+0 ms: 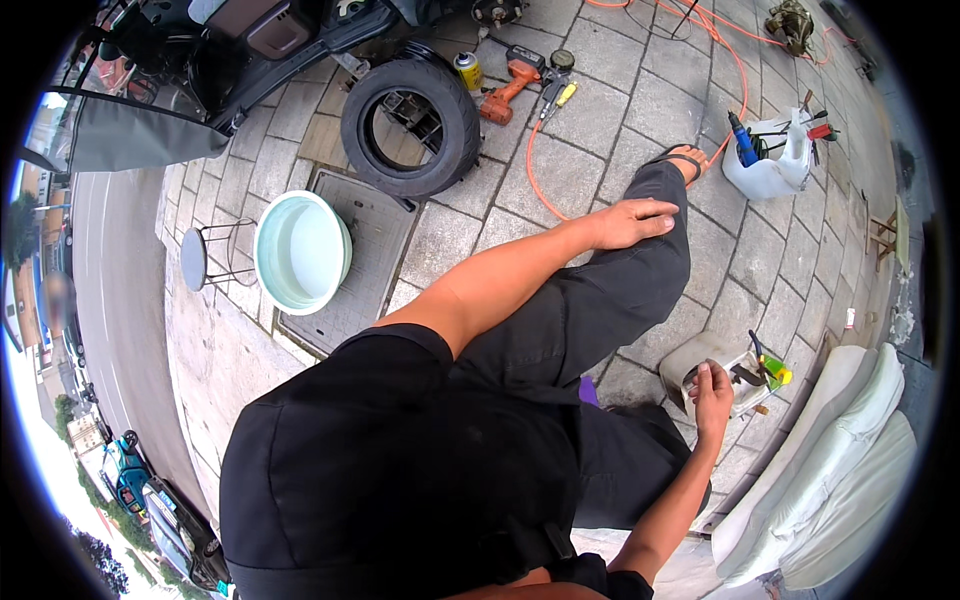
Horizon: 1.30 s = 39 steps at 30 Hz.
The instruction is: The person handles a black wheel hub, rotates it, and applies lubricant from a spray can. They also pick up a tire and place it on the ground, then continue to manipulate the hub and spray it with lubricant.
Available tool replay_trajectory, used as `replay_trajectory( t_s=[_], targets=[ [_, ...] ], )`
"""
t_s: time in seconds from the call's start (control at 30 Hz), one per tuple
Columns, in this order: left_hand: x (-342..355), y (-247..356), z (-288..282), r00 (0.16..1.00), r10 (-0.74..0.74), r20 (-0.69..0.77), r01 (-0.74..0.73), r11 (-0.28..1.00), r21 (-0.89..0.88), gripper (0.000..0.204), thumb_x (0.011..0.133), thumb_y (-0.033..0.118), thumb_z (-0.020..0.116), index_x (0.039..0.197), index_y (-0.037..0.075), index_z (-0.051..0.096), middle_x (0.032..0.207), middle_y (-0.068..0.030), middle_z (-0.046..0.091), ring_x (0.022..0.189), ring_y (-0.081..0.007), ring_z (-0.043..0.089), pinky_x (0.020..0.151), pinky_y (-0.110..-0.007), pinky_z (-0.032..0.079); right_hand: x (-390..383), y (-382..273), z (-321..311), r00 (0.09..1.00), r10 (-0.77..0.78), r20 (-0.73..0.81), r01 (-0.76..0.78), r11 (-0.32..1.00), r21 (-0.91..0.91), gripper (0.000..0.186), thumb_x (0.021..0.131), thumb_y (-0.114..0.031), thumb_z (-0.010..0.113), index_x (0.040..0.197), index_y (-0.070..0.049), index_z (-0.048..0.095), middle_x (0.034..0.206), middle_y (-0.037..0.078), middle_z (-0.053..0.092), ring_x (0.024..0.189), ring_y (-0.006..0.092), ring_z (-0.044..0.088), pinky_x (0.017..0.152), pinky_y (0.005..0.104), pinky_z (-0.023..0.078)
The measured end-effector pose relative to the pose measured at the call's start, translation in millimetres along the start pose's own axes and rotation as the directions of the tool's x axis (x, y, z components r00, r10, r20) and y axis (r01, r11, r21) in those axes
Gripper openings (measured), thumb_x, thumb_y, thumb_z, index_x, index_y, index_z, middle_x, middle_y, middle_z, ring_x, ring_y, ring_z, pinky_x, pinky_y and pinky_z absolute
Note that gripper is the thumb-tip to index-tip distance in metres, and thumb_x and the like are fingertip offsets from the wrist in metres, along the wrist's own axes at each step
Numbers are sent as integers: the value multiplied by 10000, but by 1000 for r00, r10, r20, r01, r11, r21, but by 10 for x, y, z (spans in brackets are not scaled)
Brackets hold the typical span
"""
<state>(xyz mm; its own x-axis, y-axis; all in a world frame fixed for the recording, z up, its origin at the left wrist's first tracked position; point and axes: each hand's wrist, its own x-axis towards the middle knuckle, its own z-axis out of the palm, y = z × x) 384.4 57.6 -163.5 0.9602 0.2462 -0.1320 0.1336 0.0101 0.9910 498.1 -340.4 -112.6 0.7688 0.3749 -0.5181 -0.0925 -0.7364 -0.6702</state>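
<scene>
My left hand [635, 222] lies on the knee of my dark trousers [640, 280], fingers stretched out and holding nothing. Lower right, my right hand [712, 395] is closed with its fingers bent together in front of a cut-open whitish container [690, 355]. Whatever those fingers may hold is too small to make out. Pliers with black handles [757, 345] and a yellow-green item [776, 371] stick out of this container, just beyond the hand.
A black tyre [462, 130] stands by a vehicle [290, 60]. Nearby are an orange impact wrench [512, 85], a yellow spray can [467, 68], an orange hose [533, 165], a pale-green basin [335, 250], a stool [194, 258], a white tool container [765, 182] and white cushions [815, 460].
</scene>
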Motion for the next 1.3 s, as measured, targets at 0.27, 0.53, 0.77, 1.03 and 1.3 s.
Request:
replay_trajectory(
  t_s=[0.27, 0.53, 0.77, 1.03, 1.3],
  targets=[
    [215, -1830, -674, 687, -682, -252, 717, 580, 387, 828, 1088, 617, 395, 1602, -32, 433, 1642, -329, 407, 1556, -407, 386, 1260, -495, 315, -130, 20, -7, 995, -97, -10, 96, 990, -108, 437, 1068, -321, 688, 1314, 40, 673, 938, 58, 701, 755, 101, 586, 635, 266, 481],
    [472, -109, 386, 857, -387, -340, 448, 886, 118, 882, 973, 535, 628, 1543, -118, 464, 1567, -350, 502, 1465, -410, 525, 1219, -408, 394, -192, 34, -659, 945, 13, -327, -176, 863, -474, 539, 974, -487, 665, 1235, -25, 757, 1035, 237, 786, 1002, 400, 762, 899, 448, 572],
    [-10, 733, 983, 989, 141, -34, -123, 939, 322, 565, 1002, 280, 729, 1490, 33, 590, 1473, -171, 645, 1422, -314, 558, 1211, -426, 399, -187, 813, -1552, 910, 60, -410, -237, 887, -397, 436, 1003, -384, 647, 1032, 27, 788, 952, 262, 765, 942, 385, 760, 891, 464, 563],
    [-240, 621, 1297, 915, 272, 298, -388, 388, 836, 461, 944, 332, 711, 1362, 141, 675, 1320, -50, 706, 1344, -256, 586, 1214, -658, 294, 593, 1328, -1132, 871, 72, -487, -288, 876, -386, 604, 907, -499, 745, 1042, 89, 769, 1004, 293, 778, 994, 408, 772, 893, 462, 571],
    [-351, 566, 1156, 961, 152, 231, -270, 339, 901, 380, 924, 321, 697, 1229, 98, 730, 1154, -79, 737, 1264, -252, 609, 1213, -664, 295, 1172, 1546, -1050, 756, 198, -624, -404, 891, -207, 668, 814, -300, 778, 1282, 160, 653, 1295, 350, 689, 1239, 439, 683, 1087, 440, 498]
  ],
)
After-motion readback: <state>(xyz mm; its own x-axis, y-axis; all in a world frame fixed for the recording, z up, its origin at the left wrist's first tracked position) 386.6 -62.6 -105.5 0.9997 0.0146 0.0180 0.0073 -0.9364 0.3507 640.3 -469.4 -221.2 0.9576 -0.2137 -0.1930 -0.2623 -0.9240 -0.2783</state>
